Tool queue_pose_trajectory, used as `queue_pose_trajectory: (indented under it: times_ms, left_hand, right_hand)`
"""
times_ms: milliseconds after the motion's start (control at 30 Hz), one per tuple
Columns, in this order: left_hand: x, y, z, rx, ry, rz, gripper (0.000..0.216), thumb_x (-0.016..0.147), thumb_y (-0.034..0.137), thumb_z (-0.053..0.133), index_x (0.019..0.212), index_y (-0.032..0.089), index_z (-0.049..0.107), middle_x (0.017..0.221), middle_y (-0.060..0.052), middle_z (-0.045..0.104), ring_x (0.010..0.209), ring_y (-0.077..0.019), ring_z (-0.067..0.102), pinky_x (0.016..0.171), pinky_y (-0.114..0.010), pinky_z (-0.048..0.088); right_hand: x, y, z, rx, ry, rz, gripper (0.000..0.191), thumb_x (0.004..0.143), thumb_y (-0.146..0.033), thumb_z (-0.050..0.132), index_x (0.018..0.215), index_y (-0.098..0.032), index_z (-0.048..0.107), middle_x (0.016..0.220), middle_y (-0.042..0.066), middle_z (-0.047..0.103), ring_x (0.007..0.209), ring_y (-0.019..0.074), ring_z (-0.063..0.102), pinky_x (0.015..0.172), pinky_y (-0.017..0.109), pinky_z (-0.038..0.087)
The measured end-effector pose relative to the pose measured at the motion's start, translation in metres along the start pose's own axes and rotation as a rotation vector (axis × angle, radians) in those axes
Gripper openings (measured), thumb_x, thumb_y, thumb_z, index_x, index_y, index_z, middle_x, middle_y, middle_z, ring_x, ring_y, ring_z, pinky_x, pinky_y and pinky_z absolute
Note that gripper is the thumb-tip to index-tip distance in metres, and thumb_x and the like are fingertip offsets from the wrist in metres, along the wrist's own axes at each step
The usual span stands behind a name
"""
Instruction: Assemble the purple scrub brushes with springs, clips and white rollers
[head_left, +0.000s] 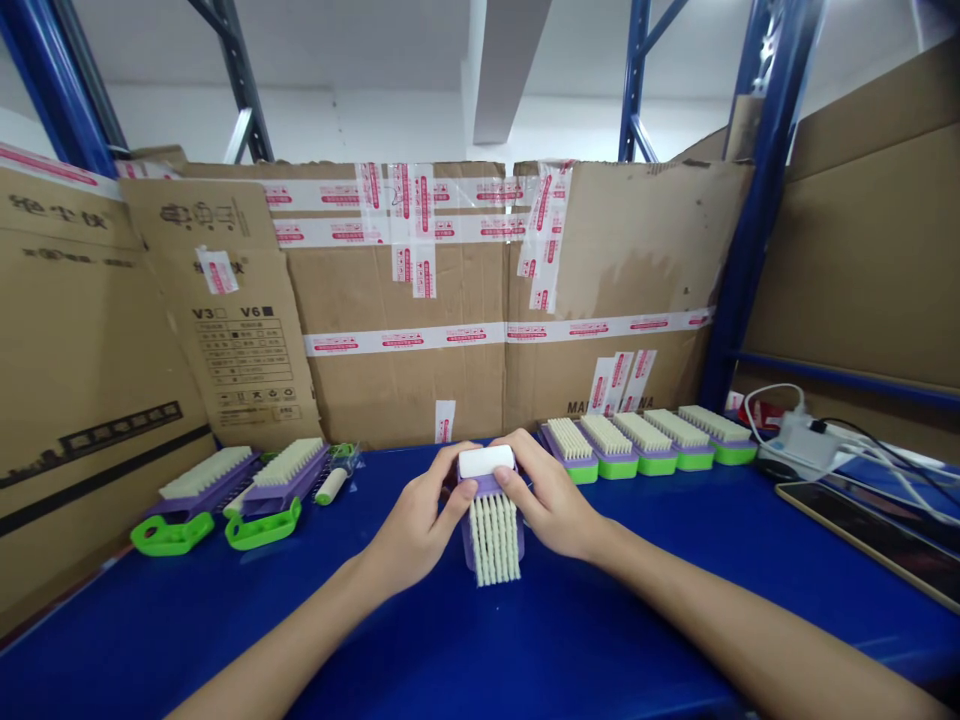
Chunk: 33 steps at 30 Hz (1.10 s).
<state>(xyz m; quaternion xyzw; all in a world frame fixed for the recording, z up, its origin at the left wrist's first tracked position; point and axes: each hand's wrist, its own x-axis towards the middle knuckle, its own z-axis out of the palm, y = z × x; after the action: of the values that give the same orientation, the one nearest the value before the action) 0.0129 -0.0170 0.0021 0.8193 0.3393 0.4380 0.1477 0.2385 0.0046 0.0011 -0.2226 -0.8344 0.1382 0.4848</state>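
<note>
Both of my hands hold one purple scrub brush (pixel 493 535) with cream bristles facing up, over the middle of the blue table (pixel 480 640). My left hand (pixel 420 525) grips its left side and my right hand (pixel 551 500) grips its right side. A white cylindrical piece (pixel 487 461) sits at the brush's far end, under my thumbs and fingertips.
A row of several purple and green brushes (pixel 649 440) lies bristles-up at the back right. Two brushes with green handles (pixel 225 490) lie at the back left, beside a small white part (pixel 332 485). Taped cardboard boxes (pixel 420 300) wall the back. A white power adapter with cables (pixel 806 440) and a dark tablet (pixel 877 535) lie at the right.
</note>
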Motion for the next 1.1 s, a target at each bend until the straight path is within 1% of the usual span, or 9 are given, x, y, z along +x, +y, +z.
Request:
queue_pose_trajectory:
  times_ms: [67,133,267,367,467,567,667,900,1100]
  left_hand:
    - [-0.0014,-0.0025,0.0013,0.014,0.031,0.024,0.041,0.113,0.043,0.046,0.151,0.028,0.045,0.132,-0.009,0.073,0.110,-0.0242,0.074,0.097,-0.039,0.059]
    - [-0.0016,-0.0029,0.0017,0.028,0.039,0.035,0.041,0.113,0.043,0.046,0.151,0.029,0.046,0.134,-0.009,0.072,0.113,-0.0249,0.073,0.099,-0.040,0.058]
    - [0.0008,0.0017,-0.0004,0.006,-0.011,-0.012,0.031,0.113,0.046,0.047,0.133,0.026,0.056,0.117,-0.005,0.076,0.097,-0.0227,0.073,0.087,-0.036,0.058]
    - [0.0014,0.0034,-0.0017,-0.012,-0.034,-0.043,0.030,0.113,0.048,0.046,0.124,0.024,0.058,0.109,-0.005,0.076,0.090,-0.0218,0.072,0.082,-0.034,0.057]
    - [-0.0008,0.0001,-0.0006,-0.012,-0.033,-0.036,0.033,0.113,0.046,0.046,0.136,0.025,0.054,0.116,-0.007,0.076,0.096,-0.0233,0.073,0.085,-0.036,0.058]
    - [-0.0033,-0.0043,0.0013,-0.011,0.012,0.002,0.046,0.113,0.044,0.046,0.155,0.028,0.039,0.135,-0.011,0.072,0.109,-0.0250,0.073,0.093,-0.039,0.058]
    - [-0.0030,-0.0043,0.0013,0.022,0.008,0.025,0.042,0.113,0.043,0.045,0.152,0.029,0.043,0.143,-0.011,0.068,0.115,-0.0250,0.071,0.099,-0.042,0.057]
    - [0.0002,0.0031,-0.0030,0.008,-0.040,-0.058,0.035,0.112,0.050,0.046,0.133,0.023,0.055,0.110,-0.005,0.074,0.101,-0.0233,0.072,0.090,-0.036,0.057]
    - [0.0000,0.0016,-0.0038,0.020,-0.051,-0.076,0.036,0.112,0.051,0.046,0.132,0.023,0.055,0.108,-0.004,0.074,0.093,-0.0218,0.072,0.085,-0.035,0.056]
  right_hand:
    - [-0.0002,0.0002,0.0003,-0.006,0.002,0.001,0.024,0.116,-0.043,0.044,0.122,-0.024,0.058,0.111,0.007,0.062,0.102,0.0231,0.062,0.091,0.040,0.051]
    - [-0.0004,0.0004,0.0006,-0.008,0.004,0.009,0.024,0.116,-0.043,0.044,0.122,-0.024,0.058,0.111,0.007,0.061,0.102,0.0229,0.062,0.091,0.040,0.051]
    - [-0.0005,0.0010,0.0009,-0.002,-0.003,0.020,0.024,0.116,-0.044,0.044,0.119,-0.024,0.058,0.111,0.006,0.061,0.102,0.0229,0.062,0.090,0.041,0.050]
    - [-0.0003,0.0011,0.0010,0.005,-0.006,0.023,0.024,0.116,-0.044,0.044,0.120,-0.024,0.057,0.111,0.006,0.061,0.102,0.0229,0.062,0.090,0.040,0.050]
    - [-0.0004,0.0009,0.0010,0.005,-0.007,0.022,0.024,0.116,-0.043,0.045,0.120,-0.024,0.057,0.111,0.006,0.060,0.102,0.0225,0.061,0.090,0.040,0.049]
    - [-0.0006,0.0008,0.0011,-0.004,-0.009,0.024,0.023,0.116,-0.043,0.045,0.120,-0.024,0.058,0.111,0.006,0.060,0.102,0.0222,0.061,0.090,0.039,0.049]
    - [-0.0004,0.0016,0.0012,-0.003,-0.004,0.018,0.024,0.116,-0.043,0.045,0.120,-0.024,0.058,0.110,0.005,0.060,0.102,0.0218,0.061,0.090,0.039,0.049]
    - [-0.0004,0.0028,0.0010,0.007,-0.013,0.024,0.023,0.116,-0.042,0.044,0.118,-0.023,0.057,0.110,0.005,0.059,0.101,0.0211,0.061,0.089,0.037,0.047]
    - [0.0006,0.0021,0.0006,0.013,-0.014,0.020,0.025,0.116,-0.043,0.044,0.119,-0.023,0.058,0.110,0.006,0.060,0.101,0.0219,0.060,0.090,0.038,0.048]
